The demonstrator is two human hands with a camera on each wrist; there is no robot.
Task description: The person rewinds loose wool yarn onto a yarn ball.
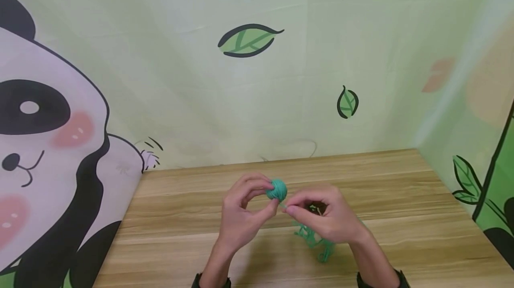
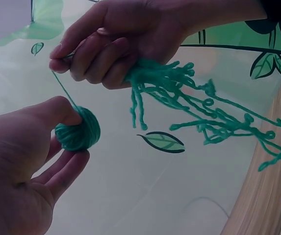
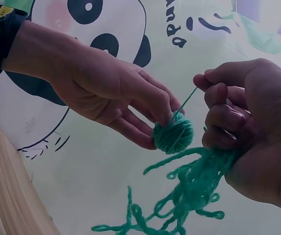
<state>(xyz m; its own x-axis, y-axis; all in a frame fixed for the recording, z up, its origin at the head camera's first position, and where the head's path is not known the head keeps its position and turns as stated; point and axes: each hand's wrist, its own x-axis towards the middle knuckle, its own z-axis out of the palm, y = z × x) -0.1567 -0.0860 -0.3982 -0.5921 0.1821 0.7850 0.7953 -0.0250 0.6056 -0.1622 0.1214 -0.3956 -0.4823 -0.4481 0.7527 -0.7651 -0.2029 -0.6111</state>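
A small ball of green yarn (image 1: 277, 190) is held between the thumb and fingers of my left hand (image 1: 245, 212), above the table. Just to its right, my right hand (image 1: 329, 214) pinches the strand between thumb and forefinger. In the left wrist view, that strand (image 2: 65, 90) runs taut from the ball to the pinch. The other fingers of the right hand curl round a loose, tangled bunch of the same yarn (image 3: 194, 181). Its looped tail (image 1: 315, 236) hangs below the hand in the head view; in the left wrist view it trails down toward the table.
Beneath both hands lies a wood-grain table (image 1: 180, 216). A pale green backdrop (image 1: 168, 56) with printed leaves rises along the back edge. On the left is a printed panda (image 1: 44, 100), and another printed panel (image 1: 474, 100) borders the right side.
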